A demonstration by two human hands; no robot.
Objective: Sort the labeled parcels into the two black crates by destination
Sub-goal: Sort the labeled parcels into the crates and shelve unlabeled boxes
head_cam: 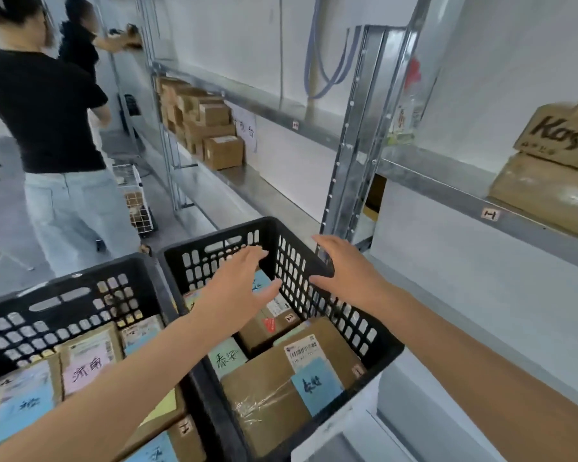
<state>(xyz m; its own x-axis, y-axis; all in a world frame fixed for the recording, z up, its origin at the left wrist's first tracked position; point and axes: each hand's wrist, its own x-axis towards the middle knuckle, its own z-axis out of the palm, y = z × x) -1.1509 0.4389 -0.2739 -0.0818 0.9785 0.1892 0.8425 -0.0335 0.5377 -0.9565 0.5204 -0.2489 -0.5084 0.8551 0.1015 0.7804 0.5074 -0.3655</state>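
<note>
What the two black crates stand on is hidden under them, and the near ends of both are cut off by the lower edge of the view. The left crate (64, 315) and the right crate (357, 328) stand side by side, very close; I cannot tell if their walls touch. Both hold brown parcels.

At the near end of the right crate lies a large taped box (267, 405) with a blue label (317, 385), and the writing on it is too blurred to read. A green label (227, 358) beside it is partly covered by the left forearm. This forearm also crosses the left crate, where a pink label (84, 371) shows on one parcel.

The left hand (244, 285) is spread wide with straight fingers above the far half of the right crate. It holds nothing and hides part of a parcel under it. The right hand (344, 268) is also flat and empty, over the right wall of the same crate. Whether it touches the rim I cannot tell.

On the right stands a metal rack (364, 135). Cardboard boxes (214, 135) sit on its far shelf, and two cartons (554, 161) are cut off at the right edge. At the left a person in a black shirt (47, 111) stands with the back turned, a second person is behind, and a wire cart (137, 201) is near the rack.
</note>
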